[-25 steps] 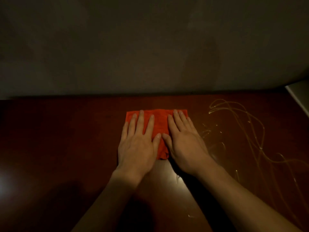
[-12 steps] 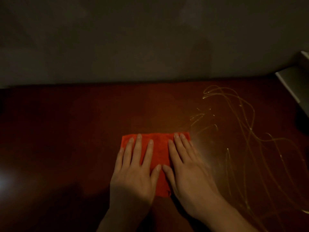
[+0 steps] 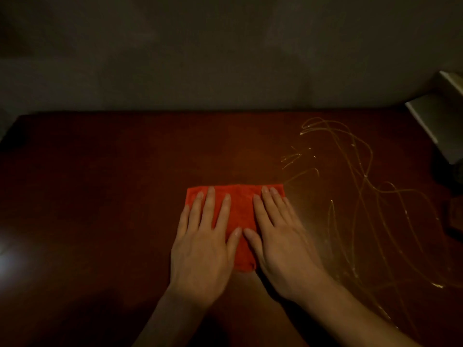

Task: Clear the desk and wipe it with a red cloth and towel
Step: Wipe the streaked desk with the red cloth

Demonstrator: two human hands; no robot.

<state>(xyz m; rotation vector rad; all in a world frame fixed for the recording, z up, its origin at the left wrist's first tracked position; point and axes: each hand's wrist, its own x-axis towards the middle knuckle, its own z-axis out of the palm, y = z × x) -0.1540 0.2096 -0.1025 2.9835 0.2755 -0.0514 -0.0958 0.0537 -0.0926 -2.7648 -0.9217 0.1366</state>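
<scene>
Dim light falls on a dark reddish-brown table (image 3: 100,196) that runs to a plain grey wall (image 3: 200,58) at the far side. Near the middle of the table lies a red cloth (image 3: 238,209), folded into a rough rectangle and flat on the wood. Both hands rest on it, palms down. The left hand (image 3: 203,249) covers the cloth's left part, its fingers straight and slightly spread, the tips close to the far edge. The right hand (image 3: 280,246) covers the right part, fingers likewise straight and pointing away; its outer edge looks blurred. The two thumbs nearly meet over the middle of the cloth. Neither hand curls round the fabric: both press it flat, each grip apart. A small bit of cloth shows at the near edge between the wrists. Right of the cloth, pale looping streaks (image 3: 363,184) shine on the wood. At the far right edge stands a pale, angular object (image 3: 436,121), with dark shapes just near of it that are too dim to identify.
</scene>
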